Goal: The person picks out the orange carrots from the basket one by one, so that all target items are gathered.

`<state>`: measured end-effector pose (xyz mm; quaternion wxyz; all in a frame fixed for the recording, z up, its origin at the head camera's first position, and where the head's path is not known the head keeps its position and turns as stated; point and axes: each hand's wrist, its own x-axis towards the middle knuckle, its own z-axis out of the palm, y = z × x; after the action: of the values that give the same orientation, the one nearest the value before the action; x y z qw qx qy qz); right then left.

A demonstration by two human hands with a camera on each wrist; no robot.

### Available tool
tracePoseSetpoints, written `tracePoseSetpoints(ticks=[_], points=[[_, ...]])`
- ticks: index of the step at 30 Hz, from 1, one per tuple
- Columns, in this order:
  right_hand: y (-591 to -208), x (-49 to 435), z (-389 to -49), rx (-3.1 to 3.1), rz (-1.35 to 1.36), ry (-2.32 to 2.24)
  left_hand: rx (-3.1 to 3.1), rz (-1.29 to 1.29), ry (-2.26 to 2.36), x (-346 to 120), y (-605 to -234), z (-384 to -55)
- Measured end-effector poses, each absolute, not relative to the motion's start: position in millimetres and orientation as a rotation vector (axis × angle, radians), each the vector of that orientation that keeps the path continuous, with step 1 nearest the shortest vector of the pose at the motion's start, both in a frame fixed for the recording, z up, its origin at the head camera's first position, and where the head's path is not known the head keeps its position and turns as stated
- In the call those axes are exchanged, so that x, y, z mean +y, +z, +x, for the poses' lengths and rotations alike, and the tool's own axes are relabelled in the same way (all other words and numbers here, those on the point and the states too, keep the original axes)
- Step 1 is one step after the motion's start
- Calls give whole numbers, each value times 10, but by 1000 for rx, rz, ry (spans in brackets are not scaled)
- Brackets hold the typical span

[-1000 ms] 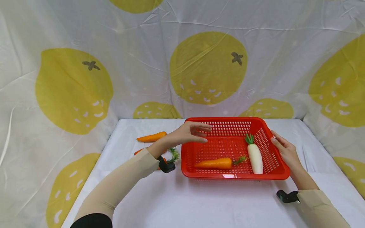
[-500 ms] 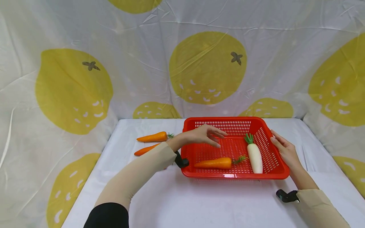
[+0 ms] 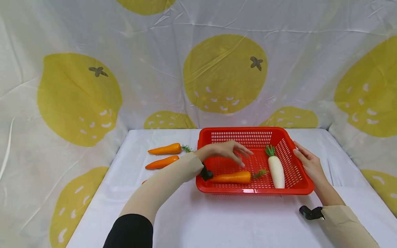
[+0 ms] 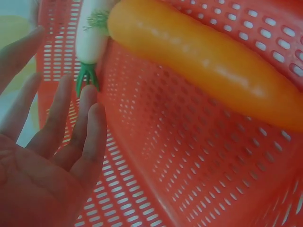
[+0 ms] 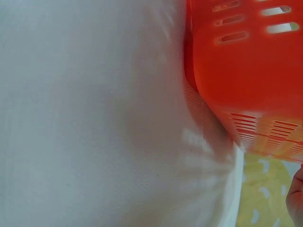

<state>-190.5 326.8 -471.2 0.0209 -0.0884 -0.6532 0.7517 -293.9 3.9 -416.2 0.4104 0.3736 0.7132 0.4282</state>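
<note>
A red perforated basket [image 3: 248, 191] stands on the table. Inside it lie an orange carrot [image 3: 234, 177] with a green feathery top and a white radish [image 3: 276, 172] with a green stub. Above the basket hangs my left hand [image 3: 231, 151], its fingers spread and loosely bent with nothing in them; the left wrist view shows the palm bare, with the carrot [image 4: 199, 61] apart from it. My right hand [image 3: 311, 168] holds the basket's right rim, thumb at the top edge. Only a bit of that hand [image 5: 296, 198] appears in the right wrist view.
Left of the basket, a carrot [image 3: 165, 149] lies on the white cloth, with another carrot [image 3: 162, 162] in front of it. My left sleeve [image 3: 167, 186] covers most of a third orange tip. Behind the table hangs a lemon-print cloth [image 3: 226, 74].
My left hand has moved right and slightly down, further over the basket, uncovering more of the carrots on the cloth. The right hand and the basket stay put.
</note>
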Motion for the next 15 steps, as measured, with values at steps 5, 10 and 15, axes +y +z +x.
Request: tracePoseSetpoints(ticks=[5,10,15], points=[[-4695,3264,-1910,-2038,-296,2316,1798,961,939,94,-4240,-2927],[-4676,3248,-1896,-2013,-298,2350,1829,943,844,136,-4337,-2876],[-4683,3245,-1891,-1982,-294,2377,1854,953,766,146,-4395,-2856]])
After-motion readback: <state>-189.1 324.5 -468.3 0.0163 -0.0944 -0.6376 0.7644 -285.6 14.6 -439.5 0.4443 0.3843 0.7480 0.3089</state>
